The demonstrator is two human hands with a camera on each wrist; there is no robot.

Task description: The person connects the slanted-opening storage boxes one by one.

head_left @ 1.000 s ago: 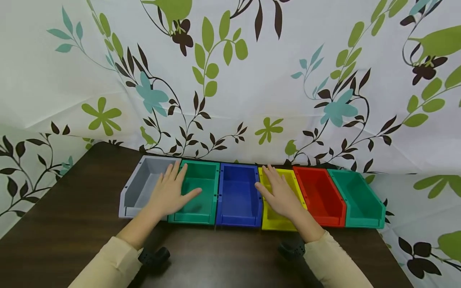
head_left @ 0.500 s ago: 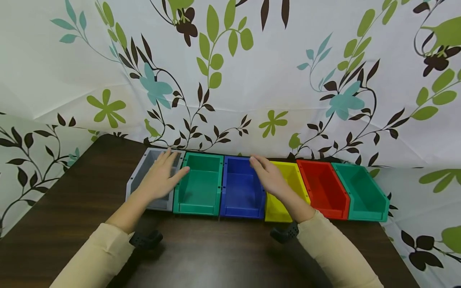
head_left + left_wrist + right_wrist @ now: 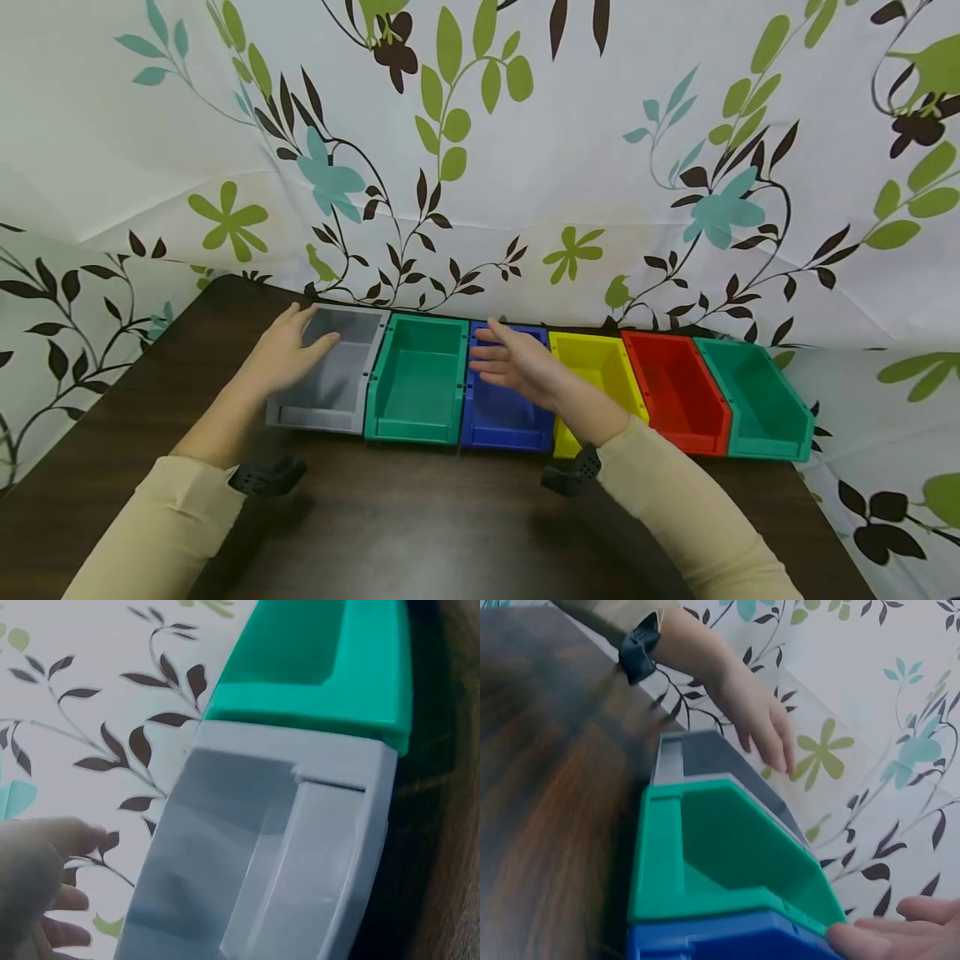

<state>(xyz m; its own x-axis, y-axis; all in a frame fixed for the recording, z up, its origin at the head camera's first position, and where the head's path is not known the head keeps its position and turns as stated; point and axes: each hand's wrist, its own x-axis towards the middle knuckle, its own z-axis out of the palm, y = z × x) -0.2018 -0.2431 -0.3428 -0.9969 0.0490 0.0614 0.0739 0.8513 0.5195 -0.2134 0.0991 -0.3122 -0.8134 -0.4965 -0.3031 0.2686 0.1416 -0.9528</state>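
The grey bin stands near the desk's far left corner, its left wall partly hidden by the left hand. The blue bin is third along, its far part covered by the right hand. Between them sits a green bin. Rightward come a yellow bin, whose near end the right forearm crosses, a red bin and another green bin at the right edge of the desk. That makes six in one row along the far edge: two green, one each of the other colours. Behind hangs one leaf-printed cloth. Two dark wrist devices, left and right, sit by two beige sleeves. The left hand's fingers are relaxed, holding nothing; the right hand's are loosely extended, also holding nothing. Whether the right fingertips touch the blue rim cannot be told.
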